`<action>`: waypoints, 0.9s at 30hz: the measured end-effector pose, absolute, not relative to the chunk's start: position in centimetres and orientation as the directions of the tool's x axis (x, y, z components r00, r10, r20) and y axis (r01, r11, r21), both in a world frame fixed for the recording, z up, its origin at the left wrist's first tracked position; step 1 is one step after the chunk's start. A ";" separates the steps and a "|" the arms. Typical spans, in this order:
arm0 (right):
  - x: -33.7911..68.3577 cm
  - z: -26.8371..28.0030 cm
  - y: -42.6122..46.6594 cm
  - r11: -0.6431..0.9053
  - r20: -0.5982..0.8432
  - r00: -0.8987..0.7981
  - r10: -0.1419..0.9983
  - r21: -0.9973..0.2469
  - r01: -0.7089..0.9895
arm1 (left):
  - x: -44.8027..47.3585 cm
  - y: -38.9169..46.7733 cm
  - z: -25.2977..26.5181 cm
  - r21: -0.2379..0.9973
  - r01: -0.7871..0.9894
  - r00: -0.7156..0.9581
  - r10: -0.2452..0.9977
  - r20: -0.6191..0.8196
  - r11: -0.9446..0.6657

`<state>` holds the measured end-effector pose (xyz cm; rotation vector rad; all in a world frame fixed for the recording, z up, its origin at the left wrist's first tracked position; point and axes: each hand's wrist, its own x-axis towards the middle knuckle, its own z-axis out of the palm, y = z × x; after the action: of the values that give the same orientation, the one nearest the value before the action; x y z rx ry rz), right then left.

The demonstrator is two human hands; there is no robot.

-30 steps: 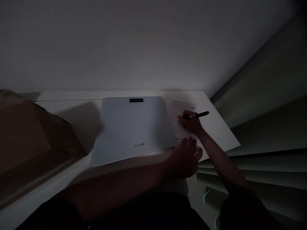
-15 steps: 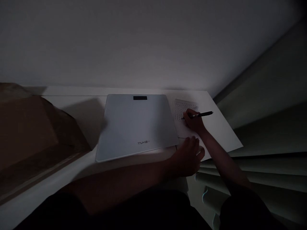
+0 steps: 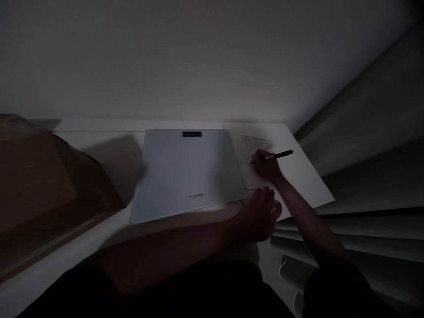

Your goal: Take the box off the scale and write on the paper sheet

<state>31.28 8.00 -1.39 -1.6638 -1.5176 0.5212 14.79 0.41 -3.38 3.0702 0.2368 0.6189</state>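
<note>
The right hand (image 3: 266, 168) pinches a pen (image 3: 277, 155) in its fingers, tip on the paper (image 3: 256, 148), right of the scale (image 3: 187, 170). Part is filled. The left hand (image 3: 260, 216) lies flat, fingers loose.

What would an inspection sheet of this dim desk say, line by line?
Surface: white desk, dimly lit, set against a wall.
Things in hand: black pen, its tip on a printed sheet.
Clutter: flat grey scale at centre; brown cardboard box at the left.
Hands: right hand grips the pen; left hand rests at the desk's near edge, holding nothing.
Cables: nothing seen.
Surroundings: plain wall behind; slatted blinds to the right.
</note>
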 end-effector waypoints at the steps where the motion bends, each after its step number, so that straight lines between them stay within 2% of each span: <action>1: 31.3 -1.4 8.0 0.048 0.213 0.191 0.958 -0.777 0.627 | 14.8 0.4 -3.4 0.032 0.149 0.911 0.150 0.383 -0.988; 6: 31.4 -1.5 8.0 0.010 0.203 0.229 0.952 -0.770 0.638 | 14.8 0.5 -3.4 0.030 0.141 0.913 0.142 0.382 -0.990; 23: 31.4 -1.7 8.0 0.036 0.233 0.219 0.948 -0.757 0.652 | 14.8 0.4 -3.7 0.020 0.154 0.909 0.150 0.390 -0.988; 27: 31.4 -1.7 8.0 0.011 0.204 0.249 0.947 -0.793 0.610 | 14.8 0.4 -3.6 0.024 0.149 0.913 0.147 0.382 -0.989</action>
<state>31.38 7.95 -1.74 -1.6922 -1.4531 0.5120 14.79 0.41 -3.57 3.0778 0.2383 0.6134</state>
